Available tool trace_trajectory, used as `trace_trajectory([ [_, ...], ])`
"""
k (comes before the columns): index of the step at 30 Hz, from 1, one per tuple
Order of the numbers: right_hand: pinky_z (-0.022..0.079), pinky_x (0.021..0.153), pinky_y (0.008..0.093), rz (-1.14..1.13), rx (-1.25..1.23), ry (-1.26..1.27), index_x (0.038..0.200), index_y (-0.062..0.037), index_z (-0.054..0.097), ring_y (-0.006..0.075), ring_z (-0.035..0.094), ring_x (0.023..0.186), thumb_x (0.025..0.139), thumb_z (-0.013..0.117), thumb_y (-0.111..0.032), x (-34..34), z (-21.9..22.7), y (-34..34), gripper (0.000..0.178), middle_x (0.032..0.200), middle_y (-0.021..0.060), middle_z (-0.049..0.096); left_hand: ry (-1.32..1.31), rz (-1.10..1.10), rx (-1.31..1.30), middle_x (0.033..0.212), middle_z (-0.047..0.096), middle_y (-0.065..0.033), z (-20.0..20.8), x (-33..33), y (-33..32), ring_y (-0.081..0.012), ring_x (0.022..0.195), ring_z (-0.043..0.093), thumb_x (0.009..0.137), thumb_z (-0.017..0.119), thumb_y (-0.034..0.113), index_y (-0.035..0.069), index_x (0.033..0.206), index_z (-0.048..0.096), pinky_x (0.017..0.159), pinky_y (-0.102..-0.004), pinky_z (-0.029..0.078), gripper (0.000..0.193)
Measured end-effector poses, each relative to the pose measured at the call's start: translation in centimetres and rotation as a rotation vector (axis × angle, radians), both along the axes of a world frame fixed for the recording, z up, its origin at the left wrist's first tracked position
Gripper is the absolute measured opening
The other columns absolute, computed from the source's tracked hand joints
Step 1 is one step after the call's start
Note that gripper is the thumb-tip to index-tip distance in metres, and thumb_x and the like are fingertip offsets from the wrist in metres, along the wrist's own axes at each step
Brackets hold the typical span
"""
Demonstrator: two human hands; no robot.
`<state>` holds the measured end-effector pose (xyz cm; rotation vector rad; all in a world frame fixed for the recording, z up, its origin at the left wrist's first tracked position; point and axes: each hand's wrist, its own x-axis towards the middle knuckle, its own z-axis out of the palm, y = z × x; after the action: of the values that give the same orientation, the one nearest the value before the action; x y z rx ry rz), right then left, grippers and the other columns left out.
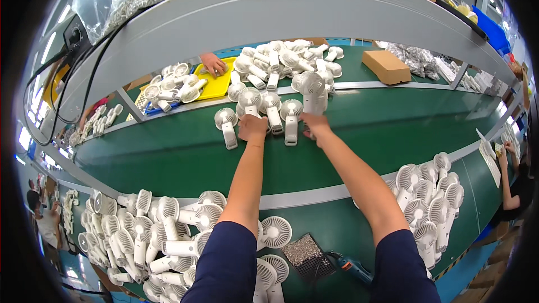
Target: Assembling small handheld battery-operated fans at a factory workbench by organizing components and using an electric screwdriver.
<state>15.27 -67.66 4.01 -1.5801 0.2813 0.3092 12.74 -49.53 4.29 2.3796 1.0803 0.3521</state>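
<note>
Both of my arms reach forward onto the green conveyor belt (pixel 168 151), where several white handheld fans lie close together. My left hand (pixel 254 127) is closed around the handle of one fan (pixel 250 99). Just left of it lies another fan (pixel 227 119), its handle toward me. My right hand (pixel 316 126) grips the lower part of a fan (pixel 312 86) that looks slightly blurred, its head pointing away from me. Between my hands, a fan (pixel 291 113) rests with its handle toward me. My fingers partly hide both held handles.
Fans are heaped at front left (pixel 135 233) and front right (pixel 429 202). Between my forearms are a screw tray (pixel 307 253) and an electric screwdriver (pixel 353 268). Beyond the belt are a fan pile (pixel 281 59), a cardboard box (pixel 386 67), and another person's hand (pixel 213 64) over a yellow tray (pixel 216 88).
</note>
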Motion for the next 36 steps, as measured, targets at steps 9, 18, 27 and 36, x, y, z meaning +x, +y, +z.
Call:
trace_trajectory([
  [9, 0.052, 0.077, 0.0382, -0.112, -0.596, -0.082, 0.119, 0.0069, 0.027, 0.0335, 0.063, 0.09, 0.056, 0.076, -0.03, -0.4, 0.4, 4.8, 0.088, 0.102, 0.0224, 0.061, -0.398, -0.199, -0.517, 0.088, 0.067, -0.0181, -4.4, 3.8, 4.2, -0.0299, 0.082, 0.066, 0.056, 0.076, 0.028, -0.006, 0.085, 0.067, 0.073, -0.0361, 0.051, 0.046],
  [18, 0.052, 0.081, 0.0367, -0.06, -0.618, -0.103, 0.12, 0.0093, 0.027, 0.0308, 0.062, 0.096, 0.055, 0.081, -0.036, 1.5, 2.0, 4.3, 0.096, 0.111, 0.0253, 0.057, -0.126, -0.238, -0.573, 0.093, 0.066, -0.0166, -3.6, 9.6, 1.4, -0.0279, 0.085, 0.065, 0.053, 0.082, 0.023, -0.003, 0.09, 0.065, 0.075, -0.0359, 0.052, 0.048],
  [27, 0.049, 0.072, 0.0348, -0.051, 0.098, -0.208, 0.115, 0.0078, 0.048, 0.0234, 0.059, 0.084, 0.056, 0.079, -0.02, 2.2, -3.8, 2.5, 0.072, 0.103, 0.0163, 0.06, -0.147, -0.41, -1.171, 0.087, 0.063, -0.0092, -0.9, 3.6, -0.9, -0.0206, 0.069, 0.064, 0.075, 0.071, 0.013, 0.001, 0.101, 0.062, 0.057, -0.0347, 0.056, 0.03],
  [36, 0.05, 0.075, 0.0301, 0.015, 0.615, -0.144, 0.102, -0.0017, 0.059, 0.0174, 0.061, 0.085, 0.083, 0.062, -0.017, -4.3, -0.1, -1.3, 0.024, 0.097, 0.006, 0.062, -0.403, -0.402, -1.248, 0.092, 0.064, -0.0115, 2.6, -3.0, -5.6, -0.0208, 0.073, 0.064, 0.063, 0.077, 0.018, -0.003, 0.106, 0.058, 0.062, -0.0333, 0.053, 0.051],
])
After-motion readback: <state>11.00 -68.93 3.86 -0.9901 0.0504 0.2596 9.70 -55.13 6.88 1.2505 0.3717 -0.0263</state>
